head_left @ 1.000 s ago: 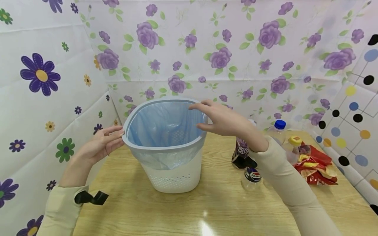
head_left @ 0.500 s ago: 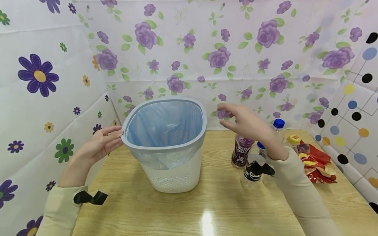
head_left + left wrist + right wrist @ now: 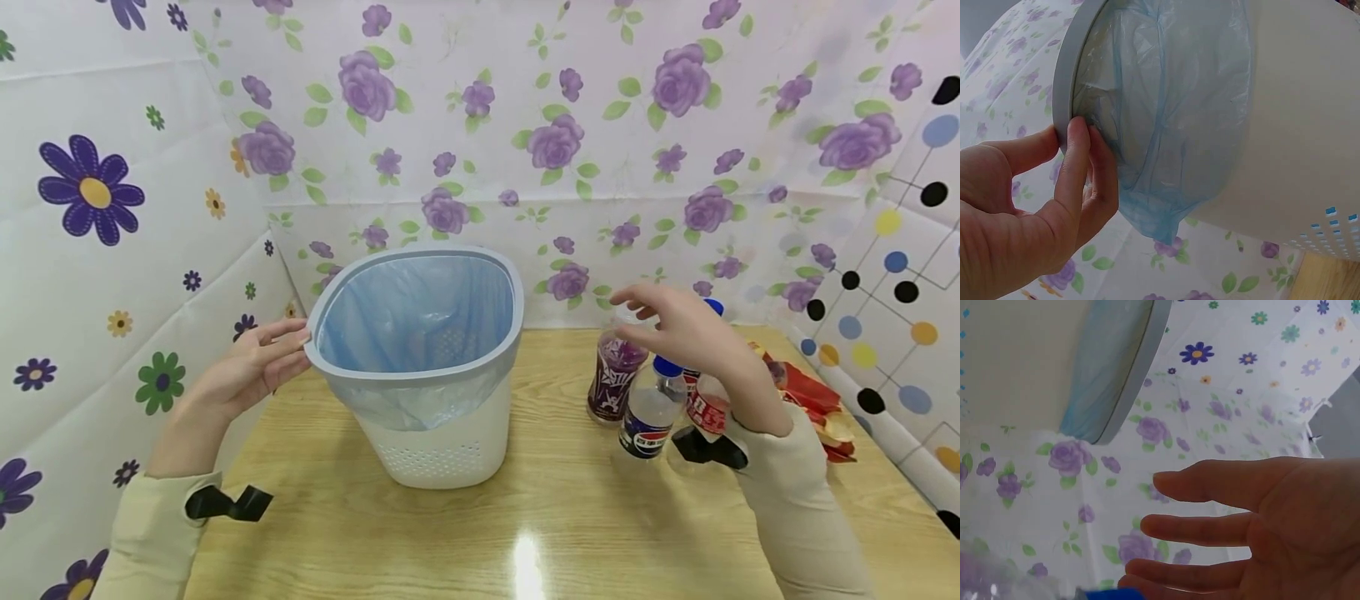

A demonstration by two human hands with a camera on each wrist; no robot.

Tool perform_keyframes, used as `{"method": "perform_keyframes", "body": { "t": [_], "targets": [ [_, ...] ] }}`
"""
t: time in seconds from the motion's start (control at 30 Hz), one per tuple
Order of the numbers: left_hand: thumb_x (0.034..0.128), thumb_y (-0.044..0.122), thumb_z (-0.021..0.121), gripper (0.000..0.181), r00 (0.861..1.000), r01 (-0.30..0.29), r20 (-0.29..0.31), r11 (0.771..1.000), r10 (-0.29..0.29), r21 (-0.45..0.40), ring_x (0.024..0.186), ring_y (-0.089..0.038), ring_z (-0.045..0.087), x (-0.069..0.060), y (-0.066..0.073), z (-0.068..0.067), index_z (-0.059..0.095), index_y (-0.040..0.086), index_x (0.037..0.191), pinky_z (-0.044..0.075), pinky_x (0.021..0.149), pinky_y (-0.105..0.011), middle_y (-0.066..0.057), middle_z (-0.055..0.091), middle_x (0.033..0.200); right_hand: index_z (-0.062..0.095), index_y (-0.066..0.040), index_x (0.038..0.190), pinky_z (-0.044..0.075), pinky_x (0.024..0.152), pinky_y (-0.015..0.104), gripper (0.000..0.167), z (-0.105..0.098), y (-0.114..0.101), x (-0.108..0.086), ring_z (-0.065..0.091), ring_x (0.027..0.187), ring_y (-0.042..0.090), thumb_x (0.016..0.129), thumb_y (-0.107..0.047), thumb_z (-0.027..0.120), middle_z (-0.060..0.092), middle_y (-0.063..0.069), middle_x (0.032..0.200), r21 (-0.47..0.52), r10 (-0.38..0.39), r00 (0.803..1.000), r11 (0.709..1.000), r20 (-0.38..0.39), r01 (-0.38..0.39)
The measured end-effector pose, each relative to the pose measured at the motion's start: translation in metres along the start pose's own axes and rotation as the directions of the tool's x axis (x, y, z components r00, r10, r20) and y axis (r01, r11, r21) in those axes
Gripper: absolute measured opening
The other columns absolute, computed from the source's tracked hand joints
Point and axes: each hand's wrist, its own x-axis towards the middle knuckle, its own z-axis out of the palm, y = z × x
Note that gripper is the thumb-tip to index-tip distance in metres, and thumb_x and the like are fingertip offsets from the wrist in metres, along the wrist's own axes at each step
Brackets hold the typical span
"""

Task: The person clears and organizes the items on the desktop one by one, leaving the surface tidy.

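Note:
A white trash can (image 3: 450, 454) with a grey rim stands on the table, lined with a translucent blue trash bag (image 3: 420, 312). My left hand (image 3: 251, 367) pinches the rim at its left side; in the left wrist view the thumb and fingers (image 3: 1072, 159) lie on either side of the rim's edge. To the right, my right hand (image 3: 682, 329) hovers over the bottles with fingers spread and holding nothing. Nearest to it are a purple-labelled bottle (image 3: 611, 383) and a clear bottle with a Pepsi label (image 3: 647, 421). Whether it touches a bottle is unclear.
Behind my right forearm stand a red-labelled bottle (image 3: 707, 408) and another bottle with a blue cap (image 3: 714, 306), both partly hidden. A red snack bag (image 3: 810, 396) lies at the far right of the wooden table (image 3: 450, 542). Flowered sheets hang around.
From over the trash can's right rim, my right hand has moved right and slightly down to above the bottles. My left hand and the trash can stay in place.

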Motion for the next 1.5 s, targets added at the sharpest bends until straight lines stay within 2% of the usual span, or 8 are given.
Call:
{"method": "perform_keyframes", "body": {
  "t": [0.17, 0.33, 0.57, 0.67, 0.8, 0.97, 1.27, 1.5],
  "targets": [
    [0.1009, -0.001, 0.043, 0.026, 1.0, -0.004, 0.007, 1.0, 0.004, -0.003, 0.095, -0.012, 0.071, -0.001, -0.001, 0.0, 0.063, 0.01, 0.115, 0.057, 0.086, -0.021, -0.003, 0.069, 0.107, 0.057, -0.007, 0.128, 0.054, 0.088, 0.054, 0.042, 0.001, 0.013, -0.014, 0.061, 0.111, 0.038, 0.092, -0.025, 0.067, 0.062, 0.019, 0.126, -0.016, 0.054, 0.997, 0.998, 0.05, -0.053],
    [0.1009, 0.0, 0.044, 0.026, 1.0, -0.004, -0.003, 1.0, 0.004, 0.005, 0.094, -0.011, 0.071, -0.002, -0.002, -0.001, 0.063, 0.011, 0.115, 0.057, 0.085, -0.02, -0.003, 0.069, 0.107, 0.052, -0.006, 0.132, 0.056, 0.087, 0.053, 0.054, 0.004, 0.023, -0.027, 0.06, 0.113, 0.039, 0.087, -0.028, 0.073, 0.06, 0.021, 0.128, -0.022, 0.1, 0.99, 0.995, 0.101, -0.098],
    [0.1011, 0.0, 0.043, 0.027, 1.0, -0.001, -0.013, 1.0, 0.001, 0.012, 0.096, -0.011, 0.071, -0.002, -0.002, -0.002, 0.063, 0.01, 0.116, 0.057, 0.086, -0.021, -0.003, 0.069, 0.107, 0.046, 0.001, 0.13, 0.061, 0.074, 0.043, 0.063, 0.011, 0.035, -0.033, 0.067, 0.094, 0.032, 0.081, -0.022, 0.079, 0.065, 0.024, 0.112, 0.022, 0.128, 0.984, 0.991, 0.12, -0.131],
    [0.1011, 0.0, 0.043, 0.027, 1.0, -0.007, 0.003, 1.0, 0.007, 0.002, 0.096, -0.012, 0.071, -0.002, -0.001, -0.002, 0.063, 0.009, 0.116, 0.057, 0.087, -0.022, -0.003, 0.069, 0.108, 0.051, 0.003, 0.124, 0.061, 0.073, 0.044, 0.059, 0.015, 0.039, -0.035, 0.066, 0.094, 0.031, 0.079, -0.02, 0.08, 0.065, 0.021, 0.11, 0.023, 0.119, 0.986, 0.992, 0.115, -0.123],
    [0.101, -0.001, 0.043, 0.028, 1.0, -0.013, 0.012, 1.0, 0.013, 0.0, 0.096, -0.012, 0.071, -0.002, -0.001, -0.002, 0.063, 0.009, 0.117, 0.057, 0.087, -0.021, -0.004, 0.068, 0.109, 0.059, -0.002, 0.115, 0.06, 0.076, 0.044, 0.049, 0.02, 0.044, -0.035, 0.065, 0.093, 0.029, 0.076, -0.018, 0.082, 0.064, 0.015, 0.106, -0.01, 0.076, 0.993, 0.997, 0.086, -0.076],
    [0.1013, 0.0, 0.042, 0.028, 1.0, -0.012, 0.01, 1.0, 0.012, 0.0, 0.097, -0.012, 0.071, -0.002, -0.002, -0.002, 0.063, 0.009, 0.117, 0.057, 0.087, -0.021, -0.003, 0.068, 0.109, 0.061, -0.006, 0.106, 0.049, 0.067, 0.031, 0.046, 0.025, 0.047, -0.033, 0.054, 0.078, 0.017, 0.07, -0.021, 0.087, 0.061, 0.005, 0.092, -0.023, 0.039, 0.996, 0.999, 0.081, -0.037],
    [0.1014, -0.001, 0.041, 0.028, 0.999, -0.018, 0.031, 1.0, 0.018, -0.006, 0.097, -0.013, 0.071, -0.001, -0.003, -0.003, 0.061, 0.009, 0.118, 0.056, 0.087, -0.021, -0.004, 0.068, 0.109, 0.06, -0.008, 0.109, 0.046, 0.064, 0.028, 0.053, 0.033, 0.05, -0.03, 0.054, 0.077, 0.017, 0.067, -0.024, 0.089, 0.063, 0.003, 0.092, 0.004, 0.032, 0.994, 0.999, 0.108, -0.033],
    [0.101, 0.0, 0.043, 0.026, 1.0, -0.009, 0.006, 1.0, 0.008, 0.007, 0.094, -0.012, 0.071, 0.001, -0.002, -0.002, 0.062, 0.01, 0.116, 0.057, 0.086, -0.021, -0.003, 0.068, 0.107, 0.06, -0.007, 0.111, 0.048, 0.062, 0.026, 0.054, 0.031, 0.047, -0.029, 0.055, 0.074, 0.014, 0.067, -0.023, 0.088, 0.064, 0.005, 0.092, 0.016, 0.031, 0.995, 0.999, 0.099, -0.033]
  ]
}}
